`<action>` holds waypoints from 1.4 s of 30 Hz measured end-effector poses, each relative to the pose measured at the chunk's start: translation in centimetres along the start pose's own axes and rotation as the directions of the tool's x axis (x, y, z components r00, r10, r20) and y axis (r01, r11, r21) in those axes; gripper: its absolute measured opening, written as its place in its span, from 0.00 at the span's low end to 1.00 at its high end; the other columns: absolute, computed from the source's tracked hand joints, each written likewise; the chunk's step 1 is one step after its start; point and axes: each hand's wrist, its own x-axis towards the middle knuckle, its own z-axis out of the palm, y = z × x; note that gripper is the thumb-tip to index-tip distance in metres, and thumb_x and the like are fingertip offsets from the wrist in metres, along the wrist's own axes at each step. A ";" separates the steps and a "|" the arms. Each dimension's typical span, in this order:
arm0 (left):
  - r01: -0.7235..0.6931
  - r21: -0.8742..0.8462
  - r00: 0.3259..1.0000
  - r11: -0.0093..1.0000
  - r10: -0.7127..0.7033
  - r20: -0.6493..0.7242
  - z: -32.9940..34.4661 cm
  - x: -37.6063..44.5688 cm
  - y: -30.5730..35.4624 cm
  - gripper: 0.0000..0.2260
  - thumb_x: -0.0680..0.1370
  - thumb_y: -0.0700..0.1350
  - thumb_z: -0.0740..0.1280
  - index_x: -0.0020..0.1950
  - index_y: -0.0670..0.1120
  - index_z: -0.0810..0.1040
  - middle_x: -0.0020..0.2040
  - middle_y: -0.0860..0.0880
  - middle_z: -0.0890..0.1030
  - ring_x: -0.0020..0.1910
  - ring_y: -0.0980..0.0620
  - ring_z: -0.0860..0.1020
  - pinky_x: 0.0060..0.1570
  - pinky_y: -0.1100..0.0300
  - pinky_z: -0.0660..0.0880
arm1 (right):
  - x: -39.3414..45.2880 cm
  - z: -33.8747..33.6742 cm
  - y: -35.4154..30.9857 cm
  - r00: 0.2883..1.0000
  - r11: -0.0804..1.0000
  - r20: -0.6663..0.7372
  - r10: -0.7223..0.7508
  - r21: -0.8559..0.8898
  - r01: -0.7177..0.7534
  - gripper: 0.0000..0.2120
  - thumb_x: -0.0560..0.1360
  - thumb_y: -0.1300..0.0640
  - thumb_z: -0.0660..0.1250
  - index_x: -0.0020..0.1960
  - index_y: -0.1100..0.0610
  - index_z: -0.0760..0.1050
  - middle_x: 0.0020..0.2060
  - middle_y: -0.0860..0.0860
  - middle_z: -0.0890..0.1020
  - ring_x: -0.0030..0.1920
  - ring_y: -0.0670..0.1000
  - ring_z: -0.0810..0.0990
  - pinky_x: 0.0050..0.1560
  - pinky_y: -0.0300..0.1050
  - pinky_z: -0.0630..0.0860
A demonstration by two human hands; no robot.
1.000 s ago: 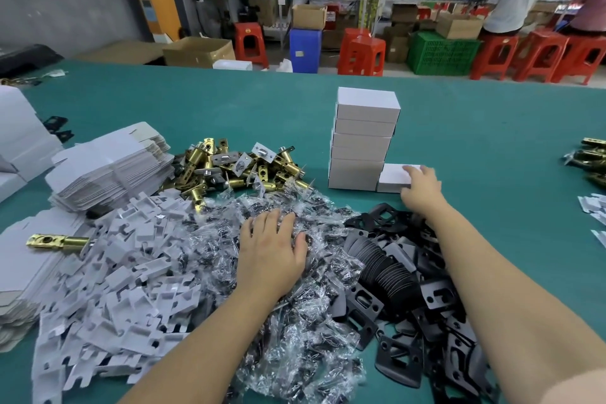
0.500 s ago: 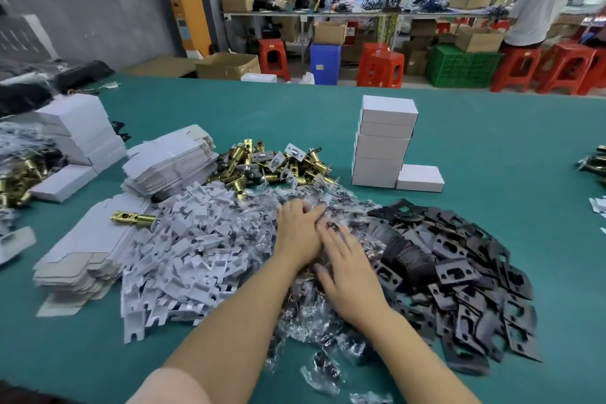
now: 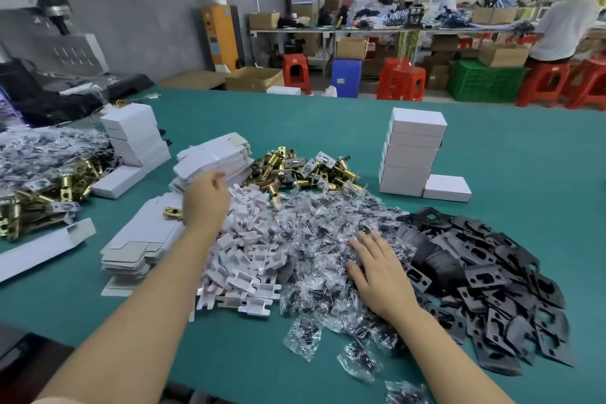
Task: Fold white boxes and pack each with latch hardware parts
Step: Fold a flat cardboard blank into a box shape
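Half a second ago both hands lay side by side on the heap of small clear bags [image 3: 331, 233] at the centre of the frame; now the left hand [image 3: 206, 198] has swung out toward the centre left, over the near edge of the stack of flat white box blanks [image 3: 213, 157], while the right hand [image 3: 380, 269] stays on the bags, fingers spread and flat, gripping nothing that can be seen. The left hand's fingers look loosely curled and blurred by motion; whether it already has hold of a blank I cannot tell. My reading is that one box is finished and the next blank is being fetched to fold.

The finished boxes [image 3: 414, 154] stand stacked at the upper right of the green surface [image 3: 524, 157], one more lying just beside the base; brass latches [image 3: 295, 170] lie behind the bags, white card inserts [image 3: 249, 252] to their left, black plates [image 3: 485, 275] to their right.

The bags' contents are too small to make out; the left hand hides part of a brass piece [image 3: 171, 212] on a second pile of blanks; the bottom edge of the frame cuts off both forearms and some stray bags.
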 end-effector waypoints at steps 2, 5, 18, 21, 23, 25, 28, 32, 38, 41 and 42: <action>0.123 0.243 0.992 0.962 -0.111 -0.065 -2.4 1.6 -4.1 0.16 0.80 0.38 0.61 0.65 0.45 0.81 0.59 0.37 0.80 0.56 0.37 0.76 0.54 0.46 0.76 | 0.0 0.2 0.0 1.000 1.000 0.004 0.005 -0.010 -0.005 0.30 0.85 0.37 0.46 0.83 0.47 0.54 0.83 0.46 0.53 0.82 0.48 0.43 0.79 0.47 0.35; 0.291 0.491 0.946 0.821 -0.322 -0.021 -4.7 2.8 -8.9 0.22 0.79 0.42 0.65 0.73 0.45 0.73 0.68 0.35 0.72 0.66 0.34 0.69 0.65 0.42 0.70 | 0.1 0.3 0.0 1.000 1.000 0.005 0.009 -0.012 -0.009 0.30 0.84 0.37 0.46 0.83 0.47 0.54 0.83 0.46 0.53 0.82 0.48 0.42 0.79 0.47 0.36; 0.411 0.649 0.776 0.640 -0.619 0.119 -6.7 4.9 -13.5 0.40 0.70 0.62 0.77 0.72 0.41 0.68 0.71 0.35 0.70 0.71 0.35 0.66 0.68 0.47 0.63 | 0.0 0.3 0.2 1.000 1.000 0.014 0.008 -0.011 -0.007 0.30 0.84 0.37 0.46 0.83 0.46 0.53 0.83 0.46 0.52 0.82 0.47 0.41 0.79 0.47 0.35; 0.468 0.617 0.751 0.633 -0.653 0.101 -6.9 5.1 -13.5 0.43 0.68 0.63 0.79 0.73 0.42 0.67 0.73 0.34 0.67 0.70 0.35 0.65 0.67 0.48 0.63 | 0.0 0.3 0.1 1.000 1.000 0.011 0.006 -0.012 -0.005 0.29 0.84 0.37 0.46 0.83 0.46 0.53 0.83 0.46 0.52 0.82 0.47 0.42 0.79 0.47 0.35; 0.507 0.593 0.738 0.625 -0.671 0.076 -6.9 5.3 -13.4 0.44 0.67 0.61 0.81 0.73 0.41 0.66 0.72 0.33 0.66 0.68 0.35 0.65 0.67 0.47 0.66 | 0.0 0.3 0.1 1.000 1.000 0.004 0.002 -0.009 -0.002 0.29 0.84 0.37 0.47 0.83 0.46 0.54 0.83 0.46 0.53 0.82 0.48 0.42 0.79 0.47 0.35; 0.530 0.552 0.741 0.644 -0.668 0.068 -7.1 5.6 -13.1 0.42 0.68 0.56 0.82 0.73 0.39 0.66 0.71 0.32 0.67 0.68 0.34 0.68 0.65 0.44 0.69 | 0.1 0.3 0.2 1.000 1.000 0.003 0.005 -0.002 -0.005 0.29 0.84 0.38 0.48 0.83 0.46 0.55 0.83 0.46 0.53 0.82 0.48 0.43 0.79 0.47 0.35; 0.478 0.529 0.798 0.701 -0.599 0.073 -7.6 6.3 -12.3 0.31 0.72 0.49 0.80 0.67 0.34 0.72 0.66 0.33 0.74 0.64 0.34 0.74 0.56 0.45 0.75 | 0.0 0.3 0.1 1.000 1.000 0.013 0.006 -0.013 -0.006 0.29 0.84 0.37 0.47 0.83 0.46 0.54 0.83 0.46 0.52 0.82 0.47 0.42 0.79 0.47 0.35; 0.384 0.501 0.899 0.776 -0.437 -0.012 -8.7 6.6 -9.4 0.07 0.76 0.39 0.71 0.49 0.36 0.77 0.48 0.37 0.79 0.41 0.39 0.76 0.37 0.51 0.74 | 0.0 0.1 0.0 1.000 1.000 0.028 0.012 -0.014 -0.012 0.29 0.84 0.37 0.46 0.83 0.46 0.54 0.83 0.45 0.51 0.82 0.47 0.41 0.79 0.46 0.35; -0.075 0.284 0.991 0.956 0.040 0.126 -8.0 5.0 -1.1 0.04 0.79 0.44 0.69 0.53 0.49 0.78 0.49 0.45 0.81 0.46 0.43 0.78 0.45 0.50 0.76 | 0.1 -0.4 -0.4 0.996 0.999 0.084 0.013 0.039 -0.017 0.30 0.85 0.38 0.41 0.84 0.48 0.51 0.83 0.46 0.49 0.82 0.46 0.38 0.78 0.45 0.32; -0.153 0.038 0.948 0.987 0.136 0.287 -6.3 1.7 3.4 0.02 0.79 0.46 0.70 0.49 0.51 0.77 0.49 0.49 0.82 0.48 0.45 0.79 0.48 0.49 0.76 | 0.5 -1.7 -0.3 0.982 0.990 0.189 0.014 0.135 -0.040 0.30 0.85 0.38 0.42 0.84 0.49 0.50 0.83 0.47 0.49 0.82 0.48 0.40 0.79 0.46 0.35; -0.149 -0.036 0.933 0.988 0.152 0.325 -5.5 0.3 4.7 0.03 0.79 0.45 0.70 0.49 0.52 0.77 0.49 0.50 0.83 0.48 0.46 0.80 0.48 0.49 0.77 | 0.7 -2.4 -0.4 0.976 0.983 0.219 0.007 0.177 -0.046 0.30 0.85 0.38 0.44 0.83 0.50 0.52 0.83 0.48 0.51 0.82 0.49 0.43 0.80 0.48 0.39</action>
